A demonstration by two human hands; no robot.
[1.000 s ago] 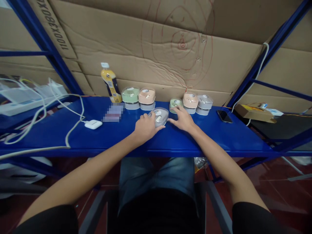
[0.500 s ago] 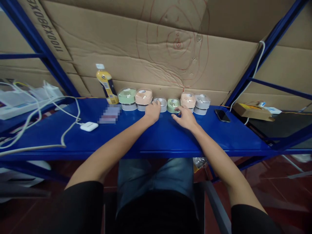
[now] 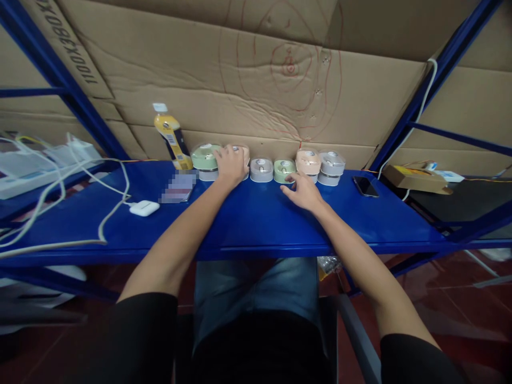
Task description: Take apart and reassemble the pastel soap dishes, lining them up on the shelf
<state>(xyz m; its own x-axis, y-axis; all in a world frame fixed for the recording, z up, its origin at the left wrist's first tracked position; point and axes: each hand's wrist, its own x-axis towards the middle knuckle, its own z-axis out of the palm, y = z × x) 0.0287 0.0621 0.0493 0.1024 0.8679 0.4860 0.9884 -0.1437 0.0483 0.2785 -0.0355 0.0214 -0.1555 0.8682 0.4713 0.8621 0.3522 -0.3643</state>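
Note:
A row of small pastel boxes with clear lids stands at the back of the blue table. My left hand (image 3: 231,166) reaches over a peach box (image 3: 245,153), fingers curled around it and covering most of it. To its left sits a green box (image 3: 204,157) on a grey box (image 3: 208,175). A single grey box (image 3: 261,170) and a single green box (image 3: 284,171) stand in the middle. My right hand (image 3: 303,191) is open, thumb and fingers apart, just in front of the green one. Behind it are a stacked peach box (image 3: 308,160) and grey boxes (image 3: 332,163).
A yellow bottle (image 3: 172,136) stands at the left back. Before it lie a blurred-out flat item (image 3: 178,188) and a white earbud case (image 3: 144,208) near white cables (image 3: 106,213). A phone (image 3: 365,186) lies right on the blue table (image 3: 256,229); cardboard (image 3: 160,69) rises behind.
My left hand has moved left from the single grey box to the peach box, leaving the grey one uncovered. My right hand has stayed nearly in place. The view has shifted slightly.

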